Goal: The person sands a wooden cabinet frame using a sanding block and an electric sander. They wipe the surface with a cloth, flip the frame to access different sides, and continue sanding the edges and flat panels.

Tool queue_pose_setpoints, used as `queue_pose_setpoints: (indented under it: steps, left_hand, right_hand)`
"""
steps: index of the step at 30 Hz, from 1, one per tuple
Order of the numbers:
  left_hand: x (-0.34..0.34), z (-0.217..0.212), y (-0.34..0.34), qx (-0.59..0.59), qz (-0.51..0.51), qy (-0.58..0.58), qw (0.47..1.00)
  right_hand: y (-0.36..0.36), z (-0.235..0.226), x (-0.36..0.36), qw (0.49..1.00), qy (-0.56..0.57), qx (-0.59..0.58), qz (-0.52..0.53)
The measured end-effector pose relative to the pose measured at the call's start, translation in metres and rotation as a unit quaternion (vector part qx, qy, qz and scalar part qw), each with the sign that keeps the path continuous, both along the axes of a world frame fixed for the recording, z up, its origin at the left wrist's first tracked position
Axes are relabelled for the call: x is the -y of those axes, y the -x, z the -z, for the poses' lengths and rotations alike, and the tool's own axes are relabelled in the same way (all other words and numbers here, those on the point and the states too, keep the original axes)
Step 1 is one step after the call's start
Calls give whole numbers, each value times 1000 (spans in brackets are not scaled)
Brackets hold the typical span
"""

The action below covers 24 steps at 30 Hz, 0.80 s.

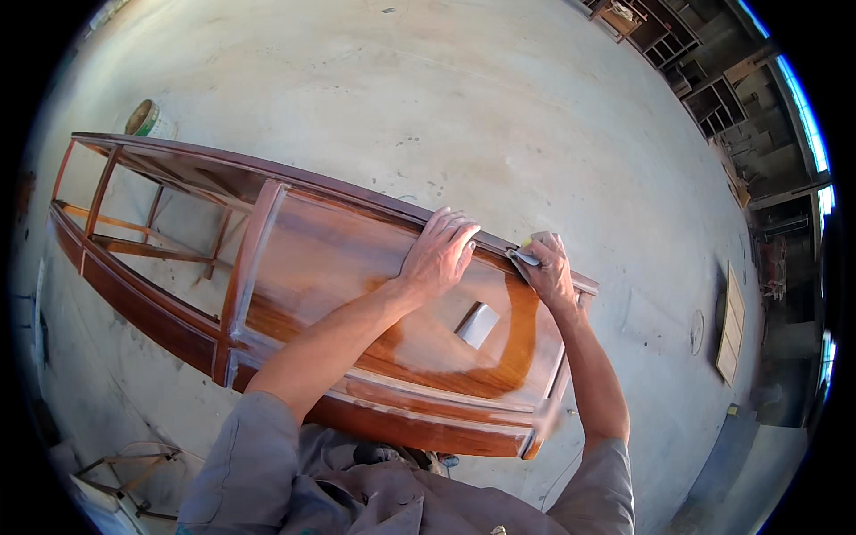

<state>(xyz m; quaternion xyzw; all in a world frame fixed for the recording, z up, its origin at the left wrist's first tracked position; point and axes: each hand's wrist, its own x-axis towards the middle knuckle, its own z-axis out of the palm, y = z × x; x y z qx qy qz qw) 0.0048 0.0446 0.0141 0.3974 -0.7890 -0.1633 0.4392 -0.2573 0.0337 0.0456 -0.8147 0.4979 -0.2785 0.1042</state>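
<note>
A reddish-brown wooden furniture frame (383, 361) lies before me, its panel hazed with pale dust in wide patches. My left hand (440, 250) rests open on the far rail (357, 192), with its fingers over the edge and no object visible in it. Farther right along that rail, my right hand (546, 265) is closed around a small folded piece of sandpaper (524, 258), pale grey with a yellowish bit showing by the fingers. The sheet presses on the rail's edge, and the fingers partly hide it. Between my forearms, a whitish rectangular block (479, 325) lies on the panel.
The frame's left end has open bars (152, 245). Past it, a round bucket (150, 119) stands on the concrete floor (571, 125). Slatted wooden pieces and a flat panel (731, 324) lie along the right side. A small wooden frame (134, 473) is at lower left.
</note>
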Motion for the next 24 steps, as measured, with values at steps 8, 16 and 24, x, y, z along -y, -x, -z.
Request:
queue_pose_setpoints:
  steps: [8, 16, 24]
  left_hand:
    - [-81, -42, -272, 66, -170, 24, 983]
    - [-150, -5, -504, 255, -206, -166, 930]
    - [-161, 23, -517, 233, -244, -105, 936]
  right_hand:
    - [-55, -4, 13, 1000, -20, -2, -3]
    - [-252, 1, 55, 997, 8, 0, -73]
    - [-329, 1, 74, 996, 24, 2, -89]
